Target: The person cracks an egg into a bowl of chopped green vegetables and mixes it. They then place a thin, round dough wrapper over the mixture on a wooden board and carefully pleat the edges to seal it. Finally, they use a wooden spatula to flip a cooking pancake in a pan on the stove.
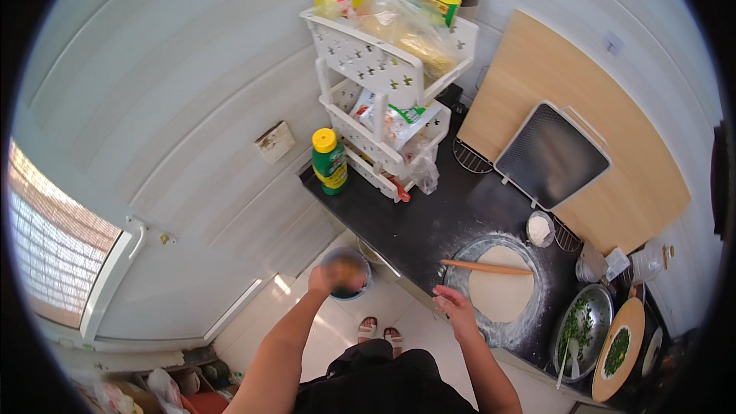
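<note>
Round, pale, rolled-flat dough sheet [500,300] lies on the flour-dusted grey circular work surface [540,291], on the black countertop [383,218] to my right. Slim tan wooden rolling pin [487,267] rests across its upper part, with the left end past the dough edge.

Right hand [456,308]: beside the counter's front edge, just short of the dough, fingers loosely bent and apart from the thumb, no object visible in it. Left hand [322,280]: down over the round blue-grey bucket [366,284] on the floor, too smeared for me to tell whether it's gripping or spread.

Step in hand, my read: the left hand's business at the bucket. To do it well I'd keep that hand low and inside the rim, let anything loose fall there, and hold the right hand up off the dough so nothing dents or sticks. For any work with the pin: clean dry palms, both ends, even pressure from the centre out, flour under the sheet.

Can't make out: bucket contents (just an orange-pink blur), anything in the left fingers, the strip of dough beneath the pin, the right palm. Lower right corner goes dark at the lens rim. Dough thickness unreadable from above.
</note>
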### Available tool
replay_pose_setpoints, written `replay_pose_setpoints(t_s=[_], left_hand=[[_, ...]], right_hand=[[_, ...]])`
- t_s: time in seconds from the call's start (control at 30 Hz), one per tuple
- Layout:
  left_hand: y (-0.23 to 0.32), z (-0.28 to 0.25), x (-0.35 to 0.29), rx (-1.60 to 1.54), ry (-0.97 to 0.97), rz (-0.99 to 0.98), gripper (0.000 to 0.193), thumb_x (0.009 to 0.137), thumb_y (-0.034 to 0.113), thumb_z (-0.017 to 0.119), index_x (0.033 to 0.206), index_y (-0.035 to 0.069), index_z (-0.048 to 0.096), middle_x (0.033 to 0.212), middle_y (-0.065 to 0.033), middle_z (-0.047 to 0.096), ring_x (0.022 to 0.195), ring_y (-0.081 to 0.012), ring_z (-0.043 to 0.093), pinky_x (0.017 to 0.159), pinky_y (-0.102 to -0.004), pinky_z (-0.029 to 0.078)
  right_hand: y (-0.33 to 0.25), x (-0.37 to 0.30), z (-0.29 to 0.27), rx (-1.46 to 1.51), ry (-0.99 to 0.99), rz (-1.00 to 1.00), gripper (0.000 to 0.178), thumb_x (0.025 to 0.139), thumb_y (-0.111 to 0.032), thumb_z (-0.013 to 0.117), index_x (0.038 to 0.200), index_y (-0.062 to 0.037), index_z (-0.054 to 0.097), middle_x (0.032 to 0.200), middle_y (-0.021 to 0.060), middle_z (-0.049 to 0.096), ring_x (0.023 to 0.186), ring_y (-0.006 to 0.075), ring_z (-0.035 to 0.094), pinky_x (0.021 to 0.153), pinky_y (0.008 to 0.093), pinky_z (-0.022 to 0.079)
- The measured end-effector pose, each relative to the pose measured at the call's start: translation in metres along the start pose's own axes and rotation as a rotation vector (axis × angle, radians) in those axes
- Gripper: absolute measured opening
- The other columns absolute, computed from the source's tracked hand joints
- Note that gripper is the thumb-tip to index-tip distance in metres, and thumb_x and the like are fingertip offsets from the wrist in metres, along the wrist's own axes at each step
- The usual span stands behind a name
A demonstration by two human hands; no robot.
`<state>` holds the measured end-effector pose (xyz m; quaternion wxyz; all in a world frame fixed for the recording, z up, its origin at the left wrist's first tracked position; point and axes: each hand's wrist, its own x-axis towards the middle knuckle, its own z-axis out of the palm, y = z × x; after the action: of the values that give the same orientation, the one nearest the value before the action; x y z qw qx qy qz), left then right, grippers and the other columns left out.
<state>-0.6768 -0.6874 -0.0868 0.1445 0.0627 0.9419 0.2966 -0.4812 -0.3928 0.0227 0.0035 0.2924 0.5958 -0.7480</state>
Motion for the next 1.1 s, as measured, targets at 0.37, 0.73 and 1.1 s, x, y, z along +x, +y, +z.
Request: replay_pose_setpoints(t_s=[0.37,0.73,1.1], left_hand=[[0.005,0.036,0.034,0.027,0.068,0.214,0.018,0.078,0.021,0.063,0.074,0.004,0.061,0.084,-0.0175,0.064,0.078,-0.0389,0.062,0.07,-0.0474,0.049],[0.108,0.072,0.018,0.022,-0.019,0.799,0.025,0.08,0.0,0.058,0.104,-0.001,0.055,0.104,-0.0202,0.058,0.091,-0.0367,0.056,0.082,-0.0414,0.045],[0.27,0.125,-0.017,0.112,-0.151,0.998,0.033,0.078,0.006,0.061,0.111,0.0,0.058,0.109,-0.0191,0.058,0.102,-0.0365,0.053,0.091,-0.0458,0.042]], right_hand=[[0.043,-0.037,-0.057,0.074,0.429,0.009,0.023,0.09,-0.02,0.062,0.106,-0.0038,0.063,0.094,0.0035,0.066,0.085,0.0129,0.062,0.071,0.0263,0.049],[0.135,-0.063,-0.168,-1.188,0.976,-0.079,0.051,0.089,-0.021,0.055,0.129,0.0069,0.044,0.139,0.0245,0.041,0.128,0.0398,0.038,0.107,0.0488,0.028],[0.121,-0.064,-0.217,-1.188,0.777,-0.083,0.053,0.089,-0.024,0.053,0.132,0.0052,0.042,0.145,0.0224,0.032,0.135,0.0403,0.027,0.11,0.0523,0.021]])
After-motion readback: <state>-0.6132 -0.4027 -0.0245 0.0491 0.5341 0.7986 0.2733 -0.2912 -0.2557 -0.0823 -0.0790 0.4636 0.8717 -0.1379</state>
